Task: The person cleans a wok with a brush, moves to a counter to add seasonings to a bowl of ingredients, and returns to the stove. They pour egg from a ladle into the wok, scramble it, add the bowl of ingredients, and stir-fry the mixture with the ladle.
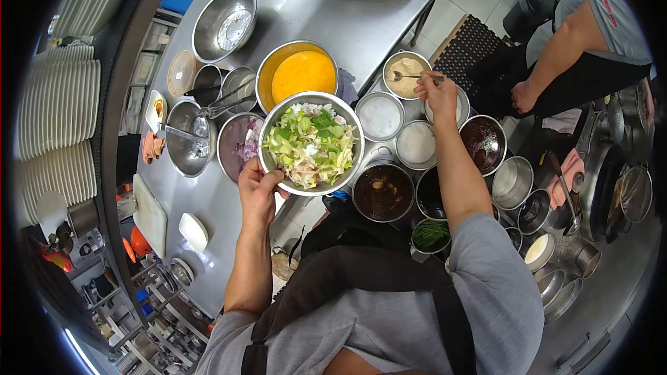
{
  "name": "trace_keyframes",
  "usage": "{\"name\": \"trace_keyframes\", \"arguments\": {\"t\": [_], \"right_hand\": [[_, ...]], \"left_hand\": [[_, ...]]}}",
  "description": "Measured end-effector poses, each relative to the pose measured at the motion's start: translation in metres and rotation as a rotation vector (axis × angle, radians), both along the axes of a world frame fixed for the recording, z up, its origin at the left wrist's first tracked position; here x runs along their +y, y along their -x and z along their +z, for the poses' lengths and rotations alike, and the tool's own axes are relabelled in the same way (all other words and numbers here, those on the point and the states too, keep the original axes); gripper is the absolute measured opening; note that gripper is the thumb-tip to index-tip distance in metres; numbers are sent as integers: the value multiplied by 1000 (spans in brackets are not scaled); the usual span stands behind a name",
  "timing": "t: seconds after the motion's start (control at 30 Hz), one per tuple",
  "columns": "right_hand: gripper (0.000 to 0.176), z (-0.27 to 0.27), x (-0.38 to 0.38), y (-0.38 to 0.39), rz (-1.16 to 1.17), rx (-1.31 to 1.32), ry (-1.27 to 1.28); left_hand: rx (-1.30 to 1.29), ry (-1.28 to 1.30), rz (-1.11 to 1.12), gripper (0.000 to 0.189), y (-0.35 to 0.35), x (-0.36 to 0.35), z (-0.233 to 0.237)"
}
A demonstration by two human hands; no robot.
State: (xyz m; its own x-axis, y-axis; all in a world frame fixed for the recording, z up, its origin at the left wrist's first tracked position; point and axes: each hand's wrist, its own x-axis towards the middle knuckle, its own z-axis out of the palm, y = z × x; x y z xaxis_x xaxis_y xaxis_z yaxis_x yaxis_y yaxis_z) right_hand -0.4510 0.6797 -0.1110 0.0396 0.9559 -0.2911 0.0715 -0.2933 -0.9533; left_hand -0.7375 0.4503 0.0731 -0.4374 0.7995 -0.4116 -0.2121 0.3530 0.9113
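Note:
My left hand (260,191) grips the near-left rim of a metal bowl (356,132), thumb over the edge. Chopped green and white vegetables (309,142) fill it, with a small heap of white powder on top. Over at the seasoning pots, my right hand (436,90) is closed on the handle of a spoon (410,76). The spoon's head rests in a pot of beige powder (406,68). Beside that pot are a pot of white grains (379,117) and another white-filled pot (416,144). My right hand partly covers a further light-coloured pot (455,105).
Behind the bowl stands a pot of yellow liquid (300,76); chopped red onion (249,144) lies in a pot to its left. Dark sauces (382,193) fill pots near my body. A co-worker's arm (556,55) is at the right. Stacked plates (59,104) line the left shelf.

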Motion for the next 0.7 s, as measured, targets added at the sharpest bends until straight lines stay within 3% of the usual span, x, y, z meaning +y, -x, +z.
{"name": "trace_keyframes", "arguments": {"t": [0.17,0.4,0.5,0.53,0.6,0.7], "right_hand": [[23,8,-3,-25,-67,143,-29],[22,141,-47,-32,-71,227,-110],[21,183,-79,-30,122,300,-208],[21,185,-82,-33,109,288,-209],[19,185,-86,-41,26,-82,-488],[17,152,-78,-74,-67,-262,-407]], "left_hand": [[5,1,-12,14,-3,5,2],[13,71,-103,12,-18,31,2],[-18,42,-168,13,-23,40,-8],[-28,41,-183,13,-26,42,-9],[-26,42,-181,12,-31,45,-7],[-56,17,-169,10,-32,40,-8]]}}
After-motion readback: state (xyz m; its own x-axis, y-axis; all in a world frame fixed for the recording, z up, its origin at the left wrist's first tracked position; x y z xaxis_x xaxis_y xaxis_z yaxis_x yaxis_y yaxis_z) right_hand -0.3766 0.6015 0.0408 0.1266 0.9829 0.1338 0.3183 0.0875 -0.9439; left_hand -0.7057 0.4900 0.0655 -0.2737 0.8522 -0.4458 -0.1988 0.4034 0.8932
